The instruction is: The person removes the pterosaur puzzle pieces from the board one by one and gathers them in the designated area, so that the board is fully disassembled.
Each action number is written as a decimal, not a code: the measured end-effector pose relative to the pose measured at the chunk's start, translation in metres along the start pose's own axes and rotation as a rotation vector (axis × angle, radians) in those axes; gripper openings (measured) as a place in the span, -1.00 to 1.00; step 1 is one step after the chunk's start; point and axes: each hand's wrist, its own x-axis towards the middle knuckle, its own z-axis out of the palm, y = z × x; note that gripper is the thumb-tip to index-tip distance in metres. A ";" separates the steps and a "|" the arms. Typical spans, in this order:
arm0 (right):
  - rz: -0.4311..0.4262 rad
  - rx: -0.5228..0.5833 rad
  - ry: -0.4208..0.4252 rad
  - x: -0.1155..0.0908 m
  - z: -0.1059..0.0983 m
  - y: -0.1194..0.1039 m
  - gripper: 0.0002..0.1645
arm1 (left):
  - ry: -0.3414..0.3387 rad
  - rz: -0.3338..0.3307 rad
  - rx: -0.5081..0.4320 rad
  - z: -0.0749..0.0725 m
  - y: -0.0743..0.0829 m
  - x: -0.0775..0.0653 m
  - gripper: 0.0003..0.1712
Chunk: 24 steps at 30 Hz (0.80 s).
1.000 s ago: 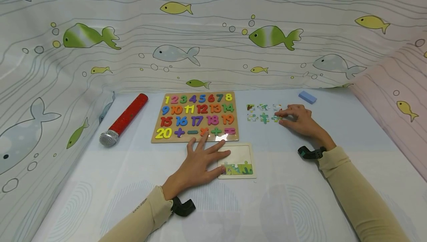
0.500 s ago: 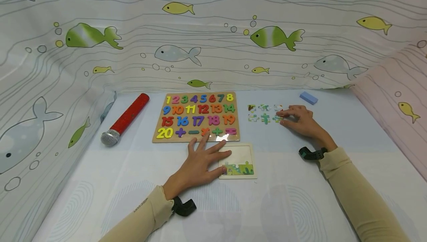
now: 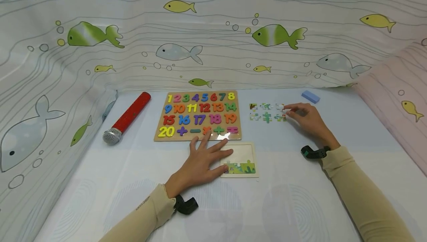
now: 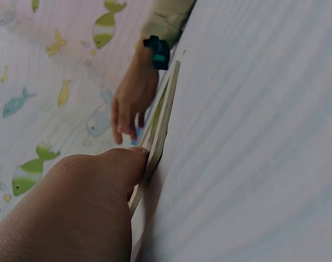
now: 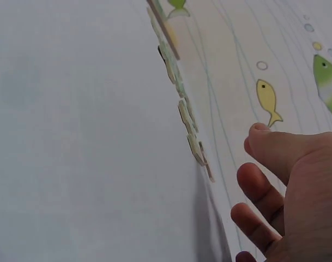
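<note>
My left hand [image 3: 201,162] lies with fingers spread, its thumb and index finger on the left part of a small wooden jigsaw tray [image 3: 245,153]. A row of green joined jigsaw pieces [image 3: 245,168] fills the tray's bottom. In the left wrist view, the thumb touches the tray's edge [image 4: 166,123]. To the upper right, several loose jigsaw pieces [image 3: 267,116] lie in two rows. My right hand [image 3: 307,118] hovers at the right end of these rows, fingers loosely bent. In the right wrist view, that hand [image 5: 302,180] holds nothing and stands apart from the pieces [image 5: 186,117].
Behind the tray is a wooden number board [image 3: 183,138] with coloured numbers and signs. A red toy microphone [image 3: 128,116] lies at the left. Beyond my right hand sits a blue block [image 3: 310,96]. A fish-patterned cloth wall [image 3: 227,71] rises around the table.
My right hand has drawn slightly right, uncovering more of the rightmost loose pieces. My left hand keeps its place on the tray. The head view has shifted a little.
</note>
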 end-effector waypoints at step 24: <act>-0.272 0.072 -0.082 -0.015 0.043 -0.064 -0.67 | 0.004 0.005 0.034 0.001 -0.002 0.000 -0.40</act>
